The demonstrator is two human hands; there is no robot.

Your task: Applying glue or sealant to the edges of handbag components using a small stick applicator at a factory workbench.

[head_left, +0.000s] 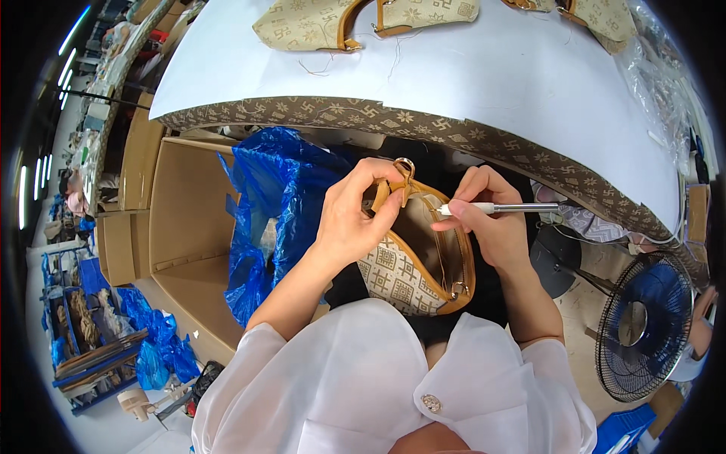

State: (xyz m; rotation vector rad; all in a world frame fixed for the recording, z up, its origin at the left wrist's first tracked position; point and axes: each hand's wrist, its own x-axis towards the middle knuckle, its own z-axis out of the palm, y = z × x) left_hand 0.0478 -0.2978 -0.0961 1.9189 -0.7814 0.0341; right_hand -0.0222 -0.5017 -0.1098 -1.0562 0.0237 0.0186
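A: White shirt (340,378) nearest, head view. Bag (401,276)?

B: Over the lap (490,303), mouth up, just below the table edge. Patterned, tan trim.

A: Hands?

B: Left hand (352,208) pinching the tab (408,184) at the bag's rim (466,257), just beside a metal ring (406,163). Right hand (491,219) pinching a white-and-silver pen-like tool (529,207), thumb against fingers, tip toward the left hand. Can't tell if the tip touches anything.

A: Risks, quick.

B: Tip could skid and mark the lining (416,227), or jab the left fingertips: they're close, and the rim looks soft. Bag could roll: lap's no firm base, only the left pinch seems to steady it. Tab could slip too; small hold.

A: Surface?

B: Table (529,91): white, patterned strip (340,112) along the near edge. Spare bags (318,19) far side, loose threads (314,69) by them, clear plastic (669,87) right.

A: Room?

B: Carton (189,204) left, blue plastic (261,189) beside it. Fan (643,325) right. Cluttered rack (91,325) far left, strip lights (23,197) beyond.
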